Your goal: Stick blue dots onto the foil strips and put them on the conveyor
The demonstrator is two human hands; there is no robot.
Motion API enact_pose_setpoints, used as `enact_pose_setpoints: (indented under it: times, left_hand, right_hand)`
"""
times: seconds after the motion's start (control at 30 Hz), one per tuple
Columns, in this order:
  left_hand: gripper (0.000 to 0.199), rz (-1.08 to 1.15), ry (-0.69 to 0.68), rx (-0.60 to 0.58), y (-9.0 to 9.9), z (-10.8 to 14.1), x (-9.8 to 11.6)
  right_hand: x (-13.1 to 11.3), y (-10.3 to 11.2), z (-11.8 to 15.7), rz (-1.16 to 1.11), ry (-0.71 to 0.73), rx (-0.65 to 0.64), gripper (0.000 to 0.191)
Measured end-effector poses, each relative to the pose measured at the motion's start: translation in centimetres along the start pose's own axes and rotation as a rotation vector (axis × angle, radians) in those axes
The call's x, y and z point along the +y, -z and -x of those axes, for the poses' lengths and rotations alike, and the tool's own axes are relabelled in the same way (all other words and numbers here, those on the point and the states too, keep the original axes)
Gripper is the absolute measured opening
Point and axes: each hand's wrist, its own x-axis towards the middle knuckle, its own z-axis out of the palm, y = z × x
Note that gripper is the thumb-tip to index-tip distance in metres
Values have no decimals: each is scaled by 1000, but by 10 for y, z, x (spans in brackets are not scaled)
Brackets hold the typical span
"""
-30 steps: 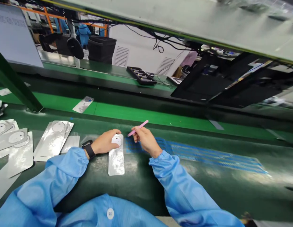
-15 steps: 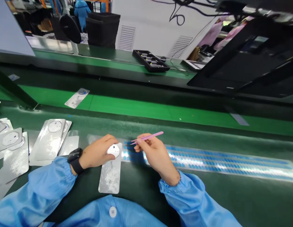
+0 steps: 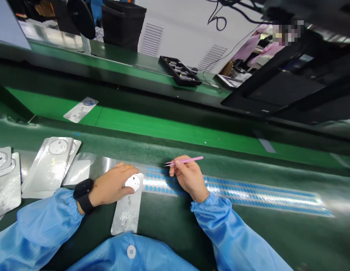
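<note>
silver panel (image 3: 125, 216): looks light, stiff, slick, best held by edges | on desk (image 3: 169, 229), far end inside left hand's (image 3: 111, 185) grip, thumb and fingers around it | right hand (image 3: 190, 180) grip: pinching pink tweezers (image 3: 188, 160), beside blue-dot sheet's (image 3: 248, 194) far edge, right of panel

One head-worn view, facing forward and down, blue jacket (image 3: 155, 252) at the bottom edge, left hand (image 3: 112, 184) and right hand (image 3: 188, 178) close below mid-frame, green workbench (image 3: 166, 222) slanting down rightward, farther counter (image 3: 126, 58) and white wall (image 3: 182, 28) along the top.
</note>
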Motion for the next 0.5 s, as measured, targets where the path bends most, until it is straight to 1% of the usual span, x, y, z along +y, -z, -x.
enact_pose_setpoints:
  times: [0.07, 0.13, 0.2, 0.27, 0.37, 0.5]
  left_hand:
    - [41, 11, 10, 0, -1, 1, 1]
    - [44, 9, 20, -6, -2, 1, 3]
    - [46, -2, 20, -12, -3, 1, 4]
    - [46, -10, 15, -9, -4, 2, 5]
    - [45, -12, -17, 8, -7, 3, 4]
    - [44, -19, -57, 30, -10, 3, 2]
  right_hand:
    - [-4, -7, 4, 101, -42, -31, 36]
    - [-10, -19, 4, 216, -93, -96, 34]
    - [-13, -32, 2, 259, -128, -126, 34]
    - [-12, -40, -3, 261, -164, -117, 35]
    - [-6, -43, -9, 258, -206, -97, 36]
    - [-2, -39, -11, 230, -201, -107, 34]
